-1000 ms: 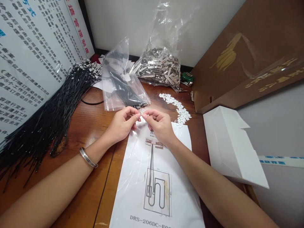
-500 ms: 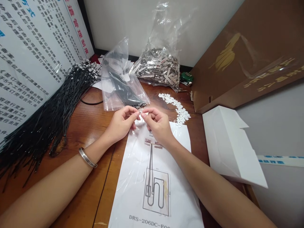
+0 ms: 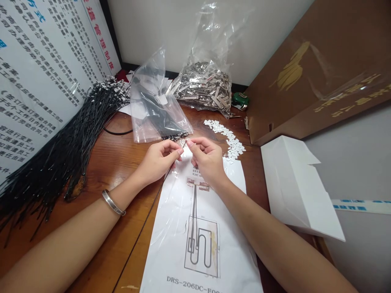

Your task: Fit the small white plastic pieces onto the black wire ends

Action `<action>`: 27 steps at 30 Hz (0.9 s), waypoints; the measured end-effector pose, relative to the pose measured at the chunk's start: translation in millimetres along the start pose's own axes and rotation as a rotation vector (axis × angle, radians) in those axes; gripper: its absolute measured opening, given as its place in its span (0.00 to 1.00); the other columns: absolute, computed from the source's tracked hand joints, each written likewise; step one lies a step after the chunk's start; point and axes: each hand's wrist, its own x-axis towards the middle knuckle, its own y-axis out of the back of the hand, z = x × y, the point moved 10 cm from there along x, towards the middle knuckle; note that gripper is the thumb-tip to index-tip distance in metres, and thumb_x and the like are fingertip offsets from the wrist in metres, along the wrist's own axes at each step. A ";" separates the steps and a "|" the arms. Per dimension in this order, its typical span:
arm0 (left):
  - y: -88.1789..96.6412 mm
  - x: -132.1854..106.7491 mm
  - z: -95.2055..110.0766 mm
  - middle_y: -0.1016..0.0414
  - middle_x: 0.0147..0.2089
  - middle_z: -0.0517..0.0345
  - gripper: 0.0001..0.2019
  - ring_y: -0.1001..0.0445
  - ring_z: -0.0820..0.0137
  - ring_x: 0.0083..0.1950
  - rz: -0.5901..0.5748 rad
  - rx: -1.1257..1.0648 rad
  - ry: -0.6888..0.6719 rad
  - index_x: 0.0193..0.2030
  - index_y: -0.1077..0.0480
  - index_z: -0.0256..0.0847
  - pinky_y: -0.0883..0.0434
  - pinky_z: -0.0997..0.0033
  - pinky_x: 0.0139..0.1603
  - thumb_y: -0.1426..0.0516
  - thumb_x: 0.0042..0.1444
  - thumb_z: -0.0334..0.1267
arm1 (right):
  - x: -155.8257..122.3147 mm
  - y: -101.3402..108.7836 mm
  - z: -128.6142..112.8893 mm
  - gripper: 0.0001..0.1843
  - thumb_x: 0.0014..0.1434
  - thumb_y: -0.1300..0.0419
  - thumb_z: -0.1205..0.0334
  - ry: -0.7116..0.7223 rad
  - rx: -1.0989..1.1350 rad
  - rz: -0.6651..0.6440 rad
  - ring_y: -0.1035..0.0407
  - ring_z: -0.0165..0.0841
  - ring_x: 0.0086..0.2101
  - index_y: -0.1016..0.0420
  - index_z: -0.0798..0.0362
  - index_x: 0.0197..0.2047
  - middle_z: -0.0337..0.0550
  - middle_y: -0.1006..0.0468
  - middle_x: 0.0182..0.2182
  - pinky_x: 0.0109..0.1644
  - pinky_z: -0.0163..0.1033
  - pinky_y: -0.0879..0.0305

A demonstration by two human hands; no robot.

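Note:
My left hand [image 3: 159, 159] pinches a thin black wire [image 3: 149, 208] near its tip; the wire trails down toward me over the wooden table [image 3: 116, 171]. My right hand [image 3: 206, 159] is closed in a pinch right at the wire's tip, holding something too small to make out. Both hands hover over a white sheet with a printed diagram [image 3: 201, 232], partly covered by clear film.
A big bundle of black wires [image 3: 61, 158] lies at left. Behind the hands sit a clear bag of black wires [image 3: 155, 106], a bag of metal clips [image 3: 204, 87] and a pile of small white pieces [image 3: 227, 136]. A brown carton [image 3: 317, 77] and white box [image 3: 299, 187] stand at right.
A thin black wire now shows running from my left fingers down toward me. My fingertips have drawn slightly apart and the right hand has shifted a little to the right.

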 end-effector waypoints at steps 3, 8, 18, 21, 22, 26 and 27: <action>-0.1 0.0 0.1 0.25 0.27 0.59 0.09 0.32 0.78 0.22 -0.010 0.017 0.000 0.33 0.29 0.35 0.34 0.78 0.23 0.39 0.54 0.41 | 2.0 3.6 4.2 0.16 0.51 0.31 0.49 -0.024 0.079 0.029 0.48 0.22 0.14 0.25 0.53 0.34 0.26 0.40 0.13 0.18 0.33 0.50; 1.4 -0.4 0.7 0.25 0.27 0.59 0.10 0.32 0.79 0.21 0.003 -0.003 0.005 0.31 0.30 0.35 0.34 0.78 0.23 0.39 0.54 0.41 | 3.2 0.1 8.5 0.18 0.50 0.31 0.48 -0.061 0.128 -0.010 0.49 0.22 0.15 0.24 0.53 0.37 0.26 0.41 0.14 0.18 0.33 0.50; 0.8 -1.4 4.9 0.26 0.31 0.59 0.10 0.32 0.78 0.23 0.021 -0.022 -0.026 0.35 0.29 0.36 0.33 0.78 0.22 0.39 0.54 0.41 | 1.4 -10.5 2.2 0.20 0.49 0.31 0.44 -0.056 0.013 -0.124 0.48 0.22 0.15 0.26 0.53 0.29 0.28 0.40 0.13 0.19 0.33 0.54; 5.5 -2.8 10.6 0.29 0.29 0.62 0.12 0.34 0.79 0.22 0.058 -0.026 -0.079 0.45 0.27 0.38 0.35 0.79 0.20 0.39 0.56 0.40 | 0.2 -17.0 3.7 0.21 0.49 0.32 0.42 -0.080 -0.005 -0.206 0.48 0.22 0.16 0.26 0.53 0.27 0.28 0.40 0.13 0.19 0.33 0.53; 6.0 -3.2 12.0 0.30 0.29 0.63 0.13 0.35 0.79 0.22 0.057 -0.013 -0.094 0.48 0.27 0.39 0.35 0.80 0.20 0.39 0.56 0.40 | -0.6 -19.5 4.5 0.21 0.49 0.32 0.42 -0.090 -0.020 -0.236 0.48 0.22 0.16 0.26 0.53 0.27 0.29 0.40 0.14 0.20 0.33 0.53; 4.6 -3.9 12.7 0.28 0.30 0.60 0.14 0.37 0.79 0.23 0.016 0.026 -0.117 0.48 0.24 0.40 0.35 0.80 0.21 0.40 0.58 0.42 | -2.4 -23.8 6.8 0.21 0.49 0.32 0.44 -0.110 -0.057 -0.292 0.48 0.22 0.17 0.27 0.53 0.25 0.30 0.39 0.14 0.20 0.33 0.54; 4.4 -3.8 12.4 0.28 0.30 0.60 0.13 0.37 0.79 0.23 0.008 0.026 -0.118 0.47 0.24 0.40 0.35 0.80 0.21 0.40 0.57 0.43 | -2.3 -24.1 6.9 0.20 0.49 0.32 0.44 -0.110 -0.054 -0.295 0.48 0.22 0.17 0.27 0.53 0.24 0.30 0.39 0.14 0.20 0.33 0.54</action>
